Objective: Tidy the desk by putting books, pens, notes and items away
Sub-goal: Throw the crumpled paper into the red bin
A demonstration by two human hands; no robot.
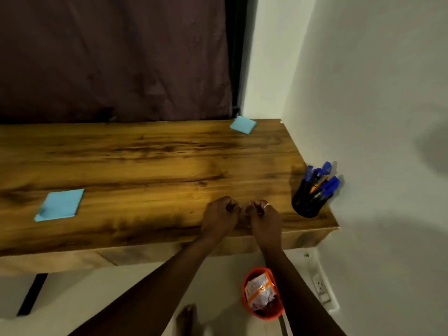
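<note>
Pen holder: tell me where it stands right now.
In the head view, the black pen holder stands at the right end of the desk near its front edge, beside the white wall, right of the right hand.

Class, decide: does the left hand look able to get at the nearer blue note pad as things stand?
Probably yes. The note pad lies on bare desk, out to the side of the left hand, with nothing between them. It would need to uncurl first.

A single wide-angle view from head height, close above the near edge of the desk [150, 166]. It faces forward and steeply down toward the desk's right end, taking in the curtain [109, 57] behind, the wall [375, 93] at right and the floor [72, 294] beneath.
</note>
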